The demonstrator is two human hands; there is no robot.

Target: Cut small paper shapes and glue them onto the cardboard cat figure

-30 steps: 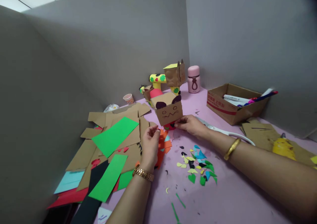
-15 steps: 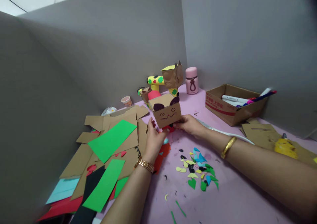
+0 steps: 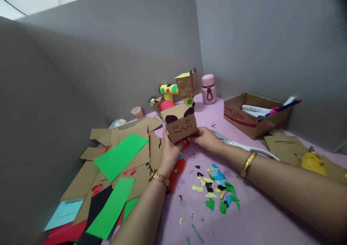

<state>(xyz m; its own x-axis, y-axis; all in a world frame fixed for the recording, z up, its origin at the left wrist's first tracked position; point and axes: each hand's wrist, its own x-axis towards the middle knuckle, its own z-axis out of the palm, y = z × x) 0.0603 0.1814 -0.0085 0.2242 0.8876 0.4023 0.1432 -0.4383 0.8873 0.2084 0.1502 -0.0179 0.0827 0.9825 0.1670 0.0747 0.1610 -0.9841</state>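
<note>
Between both hands is a small cardboard animal head [image 3: 181, 125], a box with dark ears and a drawn face with eyes, zigzag mouth and whiskers. My left hand [image 3: 171, 147] grips its lower left side, and my right hand [image 3: 204, 139] holds its lower right corner. Red material shows in part behind and below the box; how it joins the head is hidden. Behind stands a yellow animal figure [image 3: 169, 89] with a cardboard head [image 3: 187, 85] and coloured patches. Cut paper shapes [image 3: 214, 185] lie scattered on the pink table [image 3: 217, 223] in front of my hands.
Scissors [image 3: 238, 144] lie right of my hands, partly under my right forearm. A cardboard box [image 3: 241, 118] holds markers, with a pink flask [image 3: 208, 89] behind. Cardboard sheets and green paper [image 3: 121, 156] cover the left side, near a paper cup [image 3: 137, 112]. A yellow bottle [image 3: 313, 162] is far right.
My left hand has closed in from beside the cardboard head onto its lower left side. The head has tilted slightly and shifted a little left. The right hand keeps its hold.
</note>
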